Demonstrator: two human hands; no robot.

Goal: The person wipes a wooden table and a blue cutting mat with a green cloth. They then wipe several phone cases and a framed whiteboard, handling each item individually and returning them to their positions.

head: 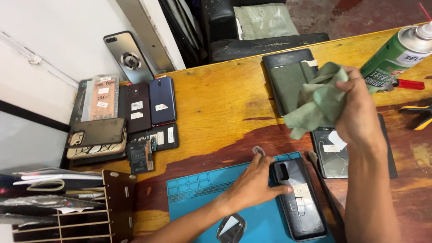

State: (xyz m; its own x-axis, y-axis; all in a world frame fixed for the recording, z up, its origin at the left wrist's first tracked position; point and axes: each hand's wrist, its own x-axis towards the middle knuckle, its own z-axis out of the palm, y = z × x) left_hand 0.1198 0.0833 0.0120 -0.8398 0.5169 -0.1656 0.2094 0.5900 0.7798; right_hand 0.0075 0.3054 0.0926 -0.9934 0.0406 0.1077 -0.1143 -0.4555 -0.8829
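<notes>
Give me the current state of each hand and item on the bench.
Left hand: pressed flat on black phone.
Black phone: back up on blue mat.
Right hand: raised, grip closed on green cloth.
Spray can: lying tilted, nozzle on.
Phone pile: stacked at left.

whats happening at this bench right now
A person is working on phones at a wooden bench. Their left hand presses down on a dark phone lying back-up on a blue work mat. Their right hand holds a crumpled green cloth up above the bench. A green spray can stands just behind that hand, and a pile of other phones lies at the left edge.
</notes>
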